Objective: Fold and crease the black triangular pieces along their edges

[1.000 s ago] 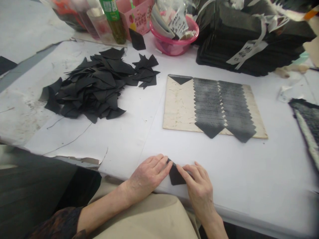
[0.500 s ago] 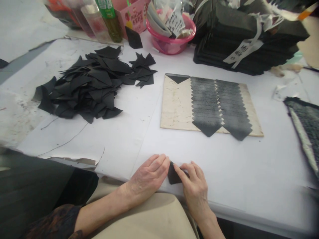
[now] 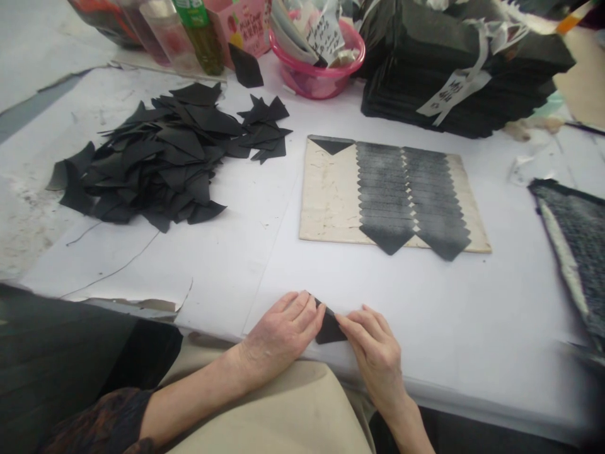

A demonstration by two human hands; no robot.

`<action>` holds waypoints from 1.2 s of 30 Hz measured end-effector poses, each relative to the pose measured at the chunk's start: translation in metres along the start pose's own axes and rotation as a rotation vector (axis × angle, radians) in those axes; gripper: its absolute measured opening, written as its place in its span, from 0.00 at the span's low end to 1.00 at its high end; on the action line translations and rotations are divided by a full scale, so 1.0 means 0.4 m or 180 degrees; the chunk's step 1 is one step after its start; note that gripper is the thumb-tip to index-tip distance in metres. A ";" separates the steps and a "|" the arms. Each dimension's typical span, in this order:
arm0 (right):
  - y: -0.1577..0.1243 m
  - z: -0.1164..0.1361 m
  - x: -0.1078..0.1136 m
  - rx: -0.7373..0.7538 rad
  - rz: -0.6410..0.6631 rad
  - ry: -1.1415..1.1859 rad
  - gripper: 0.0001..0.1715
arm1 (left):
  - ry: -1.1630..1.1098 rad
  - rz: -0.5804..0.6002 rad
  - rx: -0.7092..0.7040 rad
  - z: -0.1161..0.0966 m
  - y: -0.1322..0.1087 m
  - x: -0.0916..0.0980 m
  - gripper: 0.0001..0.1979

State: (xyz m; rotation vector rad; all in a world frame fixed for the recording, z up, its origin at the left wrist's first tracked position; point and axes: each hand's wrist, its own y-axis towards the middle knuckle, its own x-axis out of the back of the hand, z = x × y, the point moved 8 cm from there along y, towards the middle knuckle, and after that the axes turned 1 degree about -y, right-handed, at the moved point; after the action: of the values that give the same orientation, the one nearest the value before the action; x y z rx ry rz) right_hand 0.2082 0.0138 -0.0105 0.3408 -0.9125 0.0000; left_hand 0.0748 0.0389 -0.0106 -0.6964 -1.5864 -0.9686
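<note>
A small black leather-like piece (image 3: 329, 330) lies at the table's near edge between my two hands. My left hand (image 3: 289, 326) presses its closed fingers on the piece's left and upper side. With thumb and forefinger, my right hand (image 3: 375, 347) pinches the piece at its right edge. The fingers partly cover it, so its full shape is hidden. Beyond my hands lies a pale board (image 3: 328, 195) bearing two columns of overlapping black pointed pieces (image 3: 385, 195), plus a black triangular piece (image 3: 333, 145) at its top left corner.
A loose heap of black cut pieces (image 3: 155, 164) lies to the left, with a smaller pile (image 3: 265, 129) beside it. At the back stand a bottle (image 3: 201, 38), a pink box (image 3: 239, 28), a pink basin (image 3: 319, 82) and a tied black stack (image 3: 454, 82). Dark textured fabric (image 3: 576, 233) lies right.
My right hand has drawn slightly right, its fingertips moving from the top of the black piece to its right edge. My left fingers have spread further over the piece. The view has shifted slightly.
</note>
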 end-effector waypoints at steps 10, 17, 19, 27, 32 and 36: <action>-0.029 -0.003 -0.005 0.0056 0.0127 -0.0250 0.22 | 0.0023 0.0078 -0.0016 -0.001 -0.001 -0.004 0.17; -0.031 0.002 -0.006 -0.0016 0.0085 -0.0303 0.23 | 0.0019 -0.0016 -0.0163 -0.024 0.020 0.002 0.15; -0.032 0.000 -0.008 -0.0042 0.0135 -0.0292 0.23 | -0.0030 -0.0067 -0.0236 -0.034 0.024 0.002 0.14; -0.043 -0.018 0.026 -0.0234 -0.0090 0.0091 0.17 | -0.0044 0.0016 -0.0161 -0.039 0.025 -0.003 0.16; -0.054 -0.023 0.027 -0.0231 -0.0099 0.0065 0.18 | -0.0077 0.0088 -0.0139 -0.039 0.020 -0.008 0.16; -0.066 -0.026 0.018 -0.0253 -0.0039 0.0045 0.20 | -0.0036 0.0125 -0.0148 -0.042 0.019 -0.011 0.17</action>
State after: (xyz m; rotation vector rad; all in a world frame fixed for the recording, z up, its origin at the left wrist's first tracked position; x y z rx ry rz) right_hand 0.2247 -0.0091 -0.0184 0.2722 -0.8939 -0.0451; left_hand 0.0906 0.0282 -0.0119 -0.7637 -1.5587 -0.9770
